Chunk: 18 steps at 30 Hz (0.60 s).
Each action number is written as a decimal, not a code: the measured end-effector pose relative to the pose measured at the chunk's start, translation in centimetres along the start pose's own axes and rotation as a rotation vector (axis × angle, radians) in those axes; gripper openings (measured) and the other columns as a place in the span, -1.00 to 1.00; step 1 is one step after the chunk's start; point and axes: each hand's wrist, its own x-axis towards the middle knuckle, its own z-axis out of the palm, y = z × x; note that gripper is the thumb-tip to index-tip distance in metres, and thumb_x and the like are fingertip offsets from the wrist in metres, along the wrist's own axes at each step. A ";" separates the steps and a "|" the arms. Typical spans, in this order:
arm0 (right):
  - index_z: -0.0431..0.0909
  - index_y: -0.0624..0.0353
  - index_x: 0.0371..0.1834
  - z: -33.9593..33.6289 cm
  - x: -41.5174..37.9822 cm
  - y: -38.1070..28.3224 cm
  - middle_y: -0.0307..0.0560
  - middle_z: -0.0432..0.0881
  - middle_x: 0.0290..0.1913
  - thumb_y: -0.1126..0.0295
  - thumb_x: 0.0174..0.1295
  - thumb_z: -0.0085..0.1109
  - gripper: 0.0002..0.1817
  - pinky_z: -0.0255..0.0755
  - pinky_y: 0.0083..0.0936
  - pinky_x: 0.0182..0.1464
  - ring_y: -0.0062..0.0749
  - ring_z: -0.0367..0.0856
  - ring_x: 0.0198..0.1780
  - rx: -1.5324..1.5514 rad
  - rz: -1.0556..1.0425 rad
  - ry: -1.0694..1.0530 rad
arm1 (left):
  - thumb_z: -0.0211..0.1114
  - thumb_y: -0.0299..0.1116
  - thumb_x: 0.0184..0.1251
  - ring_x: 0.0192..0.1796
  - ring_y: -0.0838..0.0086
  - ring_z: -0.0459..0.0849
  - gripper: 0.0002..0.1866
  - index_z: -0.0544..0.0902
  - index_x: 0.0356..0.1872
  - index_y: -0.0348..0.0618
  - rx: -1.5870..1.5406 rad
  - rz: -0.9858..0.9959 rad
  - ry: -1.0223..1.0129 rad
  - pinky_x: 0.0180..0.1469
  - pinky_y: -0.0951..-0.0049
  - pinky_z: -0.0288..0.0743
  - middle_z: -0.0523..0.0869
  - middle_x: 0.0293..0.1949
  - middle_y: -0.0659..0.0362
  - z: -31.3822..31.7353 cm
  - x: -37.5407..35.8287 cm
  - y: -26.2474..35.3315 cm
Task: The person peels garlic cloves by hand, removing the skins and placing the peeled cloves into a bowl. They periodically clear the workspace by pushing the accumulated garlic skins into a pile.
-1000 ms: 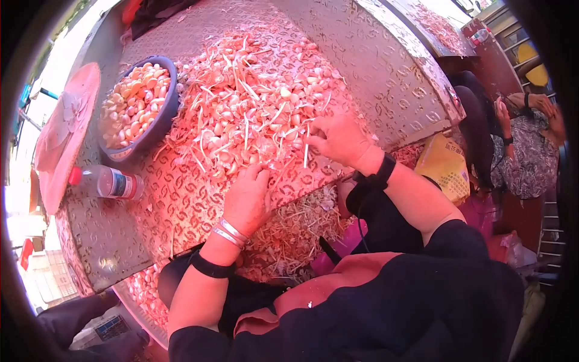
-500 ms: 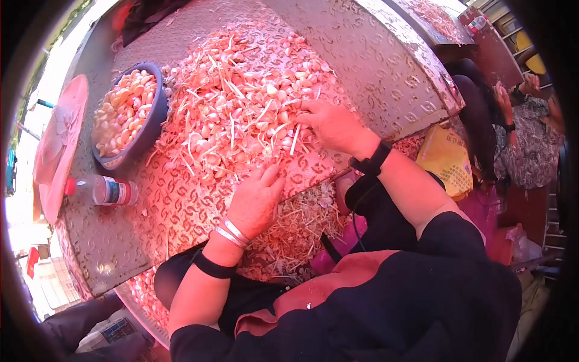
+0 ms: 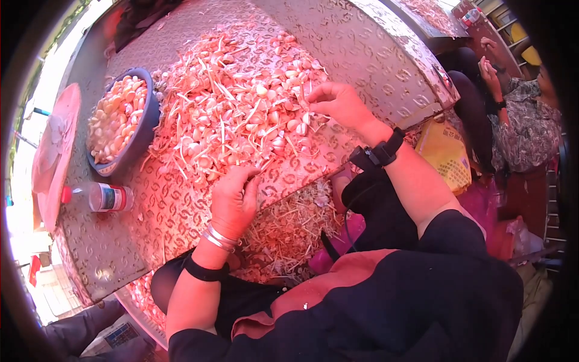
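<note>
Heaped garlic [image 3: 241,114] lies just beyond the curled left hand [image 3: 232,202] and beside the curled right hand [image 3: 344,107], any grip unclear.

By the near edge of the tabletop [image 3: 172,212], I can't tell whether the left hand [image 3: 233,205] pinches anything; the bottle label [image 3: 111,198] is too small to read.

Left hand [image 3: 234,204] near edge of metal table [image 3: 380,75], right hand [image 3: 347,110] beside garlic pile [image 3: 232,120]; blue bowl [image 3: 149,114] holds cloves [image 3: 116,123]
</note>
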 end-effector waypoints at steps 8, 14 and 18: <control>0.63 0.23 -0.29 1.1 -3.7 -4.3 -0.26 0.65 -0.35 0.51 0.05 0.26 -0.86 0.46 -0.64 -0.31 -0.66 0.56 -0.33 0.284 0.236 -1.015 | 0.24 -0.56 0.12 -0.44 0.43 0.64 -0.88 0.59 -0.29 -0.24 -0.253 -0.254 -0.027 -0.37 0.51 0.47 0.63 -0.43 0.10 0.5 -0.1 -0.4; 0.60 0.17 -0.30 -0.2 -1.5 -0.8 -0.09 0.60 -0.36 0.57 -0.03 0.18 -0.81 0.45 -0.49 -0.18 -0.30 0.61 -0.23 -0.566 -0.333 -0.275 | 0.23 -0.56 0.13 -0.44 0.41 0.64 -0.89 0.60 -0.30 -0.25 -0.225 -0.245 -0.082 -0.37 0.51 0.47 0.63 -0.42 0.10 0.5 -0.1 -0.2; 0.58 0.17 -0.38 0.1 -1.0 1.6 -0.05 0.58 -0.37 0.55 -0.01 0.15 -0.89 0.45 -0.45 -0.19 -0.16 0.57 -0.26 -0.818 -0.541 -0.281 | 0.23 -0.56 0.13 -0.45 0.44 0.63 -0.89 0.59 -0.29 -0.25 -0.251 -0.218 -0.073 -0.39 0.51 0.47 0.63 -0.43 0.10 0.6 -0.1 -0.3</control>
